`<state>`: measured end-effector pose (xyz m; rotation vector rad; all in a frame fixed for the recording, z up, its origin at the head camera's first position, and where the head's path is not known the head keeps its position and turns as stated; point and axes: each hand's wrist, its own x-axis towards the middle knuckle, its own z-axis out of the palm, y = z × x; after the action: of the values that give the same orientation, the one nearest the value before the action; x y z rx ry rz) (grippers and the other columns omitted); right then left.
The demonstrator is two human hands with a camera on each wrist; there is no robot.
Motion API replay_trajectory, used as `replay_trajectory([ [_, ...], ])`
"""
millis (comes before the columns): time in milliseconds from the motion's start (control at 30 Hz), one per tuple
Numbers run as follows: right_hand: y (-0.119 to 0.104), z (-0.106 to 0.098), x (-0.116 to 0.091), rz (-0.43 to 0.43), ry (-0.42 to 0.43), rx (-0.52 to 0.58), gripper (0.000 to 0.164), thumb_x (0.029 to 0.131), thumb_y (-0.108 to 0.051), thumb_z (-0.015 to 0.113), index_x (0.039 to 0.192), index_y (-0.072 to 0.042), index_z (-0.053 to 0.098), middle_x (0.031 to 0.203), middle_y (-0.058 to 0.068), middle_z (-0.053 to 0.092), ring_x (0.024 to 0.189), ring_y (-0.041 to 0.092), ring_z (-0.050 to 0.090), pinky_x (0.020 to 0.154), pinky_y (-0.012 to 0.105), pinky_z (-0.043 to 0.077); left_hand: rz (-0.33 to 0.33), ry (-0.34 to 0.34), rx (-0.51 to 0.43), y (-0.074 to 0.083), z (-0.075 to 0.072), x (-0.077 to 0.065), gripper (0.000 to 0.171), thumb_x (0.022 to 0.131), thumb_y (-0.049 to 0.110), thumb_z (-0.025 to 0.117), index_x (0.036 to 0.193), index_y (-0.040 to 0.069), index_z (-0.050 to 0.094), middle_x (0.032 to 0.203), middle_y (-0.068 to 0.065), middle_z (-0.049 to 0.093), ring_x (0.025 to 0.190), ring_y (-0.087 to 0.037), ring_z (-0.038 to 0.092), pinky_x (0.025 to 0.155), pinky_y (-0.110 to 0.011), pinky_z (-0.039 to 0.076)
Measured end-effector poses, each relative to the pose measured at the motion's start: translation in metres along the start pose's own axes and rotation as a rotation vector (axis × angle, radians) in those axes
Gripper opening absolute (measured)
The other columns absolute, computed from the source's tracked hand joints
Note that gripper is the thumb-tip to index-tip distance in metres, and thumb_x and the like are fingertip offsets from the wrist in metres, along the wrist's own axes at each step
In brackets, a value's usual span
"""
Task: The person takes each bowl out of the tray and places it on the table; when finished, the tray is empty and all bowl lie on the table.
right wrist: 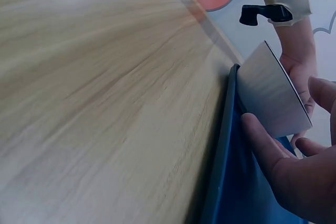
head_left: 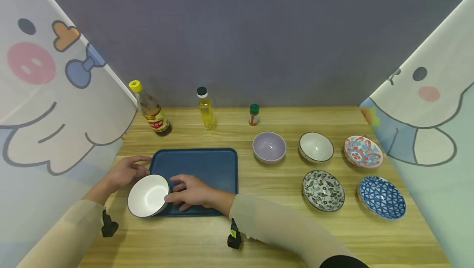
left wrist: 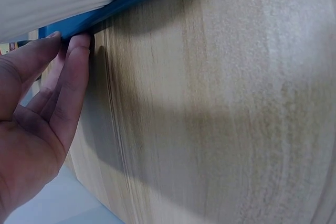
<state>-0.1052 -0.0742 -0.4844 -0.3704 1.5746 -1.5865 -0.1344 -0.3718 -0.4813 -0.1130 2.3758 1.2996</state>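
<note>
A white bowl (head_left: 147,196) with a thin dark rim stands on the near left corner of the dark blue tray (head_left: 198,165). My left hand (head_left: 128,171) is at the tray's left edge, behind the bowl. In the left wrist view its thumb and fingers (left wrist: 73,72) reach the blue rim; whether they grip it is hard to tell. My right hand (head_left: 190,192) hovers over the tray at the bowl's right side, fingers spread. Its thumb overlaps the bowl's rim in the head view, and contact is unclear. The right wrist view shows the bowl's outer wall (right wrist: 268,93).
Behind the tray stand a yellow-capped sauce bottle (head_left: 154,115), an oil bottle (head_left: 206,111) and a green-capped spice jar (head_left: 253,115). To the right are bowls: purple (head_left: 269,147), white (head_left: 316,147), red-patterned (head_left: 363,151), black-leaf (head_left: 323,190) and blue-patterned (head_left: 382,197).
</note>
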Motion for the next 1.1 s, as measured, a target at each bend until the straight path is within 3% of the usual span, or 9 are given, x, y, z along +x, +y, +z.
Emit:
replay_trajectory([
  [233, 0.002, 0.007, 0.006, 0.011, 0.011, 0.014, 0.066, 0.094, -0.014, 0.075, 0.153, -0.015, 0.046, 0.114, 0.002, 0.069, 0.093, 0.028, 0.074, 0.07, 0.044, 0.063, 0.007, -0.001, 0.012, 0.001, -0.001, -0.004, 0.059, 0.095, -0.001, 0.065, 0.148, -0.01, 0.043, 0.097, -0.01, 0.075, 0.083, -0.015, 0.072, 0.067, -0.034, 0.06],
  [567, 0.002, 0.012, 0.01, -0.008, 0.043, -0.015, 0.062, 0.092, -0.01, 0.075, 0.149, -0.017, 0.052, 0.108, 0.002, 0.068, 0.089, 0.03, 0.075, 0.066, 0.044, 0.063, 0.006, 0.009, 0.021, 0.0, -0.001, -0.003, 0.058, 0.095, -0.002, 0.065, 0.149, -0.009, 0.043, 0.098, -0.011, 0.075, 0.084, -0.016, 0.072, 0.069, -0.033, 0.06],
  [900, -0.002, 0.026, 0.008, 0.007, 0.215, -0.034, 0.053, 0.088, -0.012, 0.079, 0.138, -0.024, 0.062, 0.104, -0.001, 0.065, 0.084, 0.027, 0.074, 0.061, 0.042, 0.062, 0.014, 0.016, 0.038, 0.0, 0.001, -0.001, 0.057, 0.095, 0.0, 0.066, 0.147, -0.009, 0.045, 0.1, -0.014, 0.075, 0.086, -0.018, 0.073, 0.07, -0.034, 0.06],
  [1100, -0.006, 0.031, 0.009, 0.012, 0.253, -0.018, 0.045, 0.089, -0.012, 0.079, 0.13, -0.026, 0.065, 0.101, 0.003, 0.07, 0.081, 0.028, 0.074, 0.061, 0.044, 0.062, 0.015, 0.015, 0.047, 0.004, 0.001, -0.002, 0.057, 0.095, -0.001, 0.066, 0.147, -0.009, 0.045, 0.101, -0.015, 0.075, 0.085, -0.018, 0.073, 0.07, -0.034, 0.06],
])
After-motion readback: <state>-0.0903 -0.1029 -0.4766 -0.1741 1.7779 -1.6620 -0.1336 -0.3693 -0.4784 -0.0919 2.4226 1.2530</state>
